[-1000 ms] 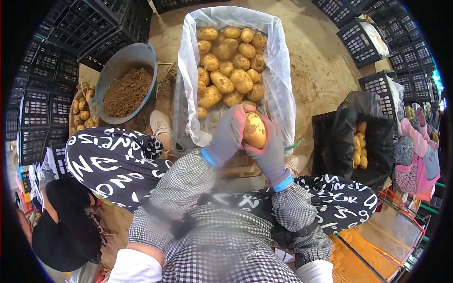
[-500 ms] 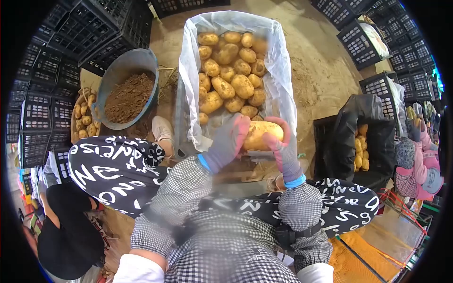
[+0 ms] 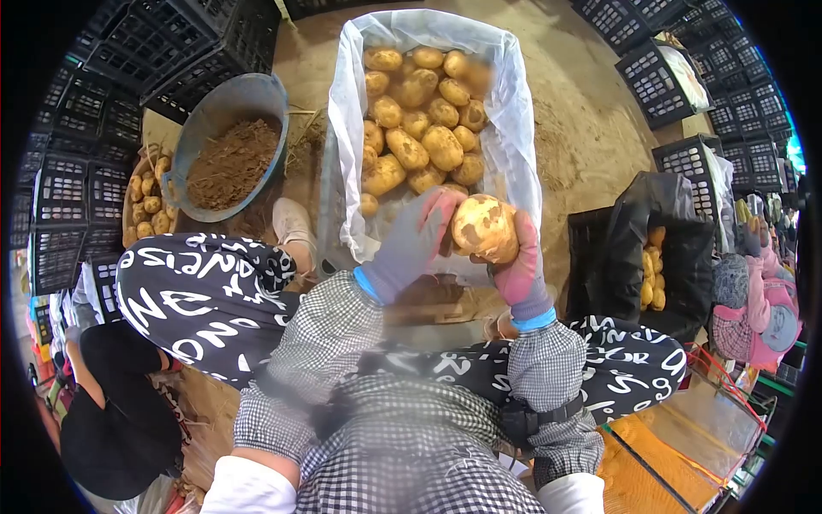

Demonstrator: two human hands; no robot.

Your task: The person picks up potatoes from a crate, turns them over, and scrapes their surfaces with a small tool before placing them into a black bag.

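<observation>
Between my two gloved hands is one large potato (image 3: 485, 229), its pale skin blotched with brown patches. My left hand (image 3: 413, 242), in a grey and pink glove, grips it from the left side. On the other side my right hand (image 3: 522, 265) has its fingers wrapped against the potato's right and lower edge. Both hands hover over the near end of a crate lined with white plastic (image 3: 514, 103). Several potatoes (image 3: 419, 128) lie inside that liner, toward its far end.
A blue-grey tub (image 3: 278, 154) of soil stands left of the crate, beside a box of potatoes (image 3: 147, 201). To the right is a crate with a black liner (image 3: 604, 265) holding potatoes. Black crates (image 3: 171, 51) are stacked around. Other people (image 3: 758, 291) sit at the right and lower left.
The potato has turned in my hands, from lying lengthwise to showing a rounder, brown-patched face. My view has shifted slightly, with the crate higher in it.
</observation>
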